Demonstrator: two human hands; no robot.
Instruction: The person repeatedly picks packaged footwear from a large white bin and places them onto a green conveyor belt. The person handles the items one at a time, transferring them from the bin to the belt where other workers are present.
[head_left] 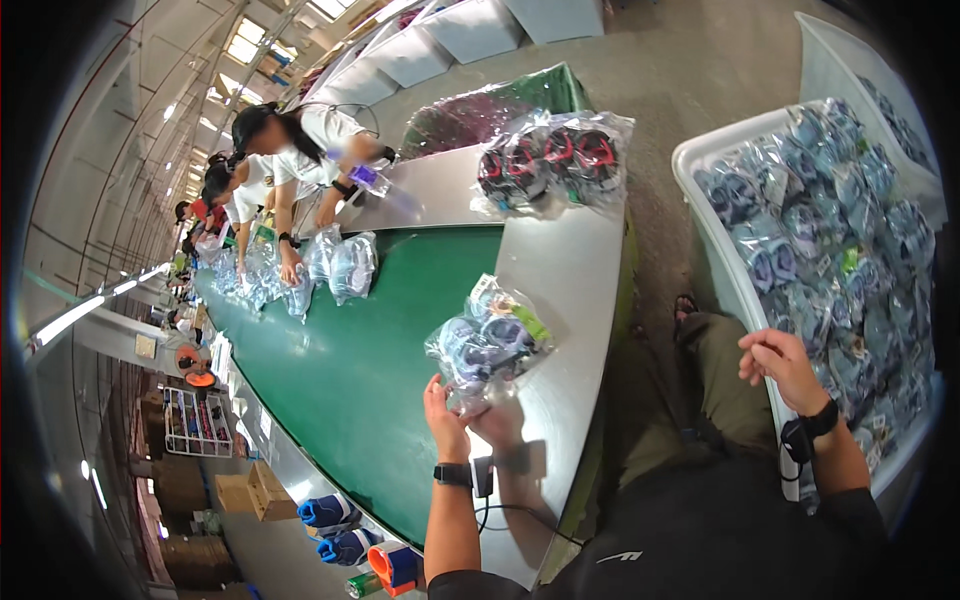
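My left hand (447, 412) grips the lower end of a clear plastic bag (487, 340) with a pair of pale blue and purple shoes inside. The bag is over the steel edge of the green-topped conveyor table (400, 300). A green and white tag shows through the plastic. At the right, my right hand (784, 368) hangs over the near rim of a large white bin (735, 255), its fingers loosely bent and apart, with nothing in them. Many similar bagged shoes (800, 230) fill that bin.
A bag of black and red shoes (550, 165) rests on the table's far corner. Further bagged shoes (350, 265) sit on the belt by co-workers (310, 150). Blue shoes (330, 512) and an orange item (395, 565) stand along the left edge. Another bin (870, 90) is behind mine.
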